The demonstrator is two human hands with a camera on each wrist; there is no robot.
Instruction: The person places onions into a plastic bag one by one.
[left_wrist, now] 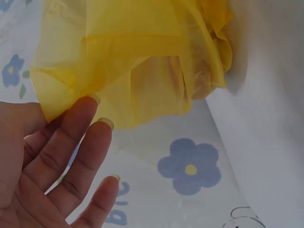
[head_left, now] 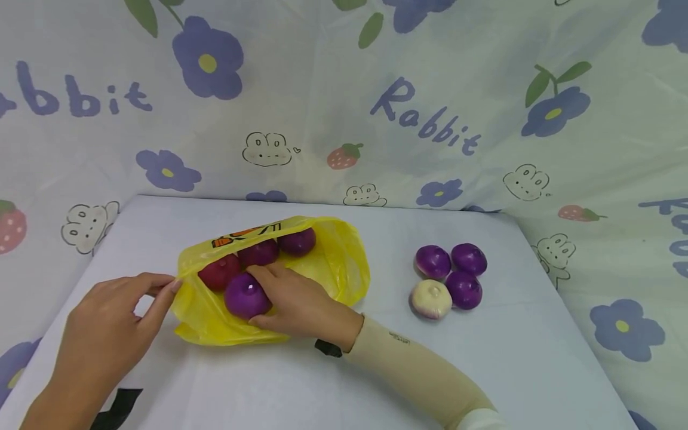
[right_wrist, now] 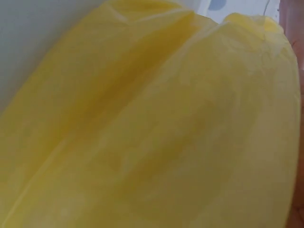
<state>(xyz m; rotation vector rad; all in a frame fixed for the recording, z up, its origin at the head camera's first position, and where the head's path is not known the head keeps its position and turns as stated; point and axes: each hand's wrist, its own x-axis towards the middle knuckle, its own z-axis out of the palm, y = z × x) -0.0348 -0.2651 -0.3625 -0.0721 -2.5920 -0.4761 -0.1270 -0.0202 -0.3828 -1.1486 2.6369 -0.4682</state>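
Observation:
A yellow plastic bag point(head_left: 344, 263) lies on the table with its mouth spread. My left hand point(head_left: 110, 322) pinches the bag's left edge between thumb and forefinger; in the left wrist view the hand's point(left_wrist: 61, 166) other fingers are spread below the yellow film. Inside the mouth, my right hand point(head_left: 298, 301) grips a purple onion point(head_left: 244, 297) from its right side. Behind that onion are a redder onion point(head_left: 219, 272) and two dark purple onions point(head_left: 260, 253), partly covered by the bag's upper rim. Yellow film point(right_wrist: 156, 123) fills most of the right wrist view, hiding the held onion there.
Right of the bag, three purple onions point(head_left: 464, 290) and one pale onion point(head_left: 431, 300) sit close together on the white tabletop point(head_left: 516, 358). Black patches point(head_left: 329, 348) show near the front. A cloth printed with flowers and rabbits point(head_left: 301, 107) hangs behind the table.

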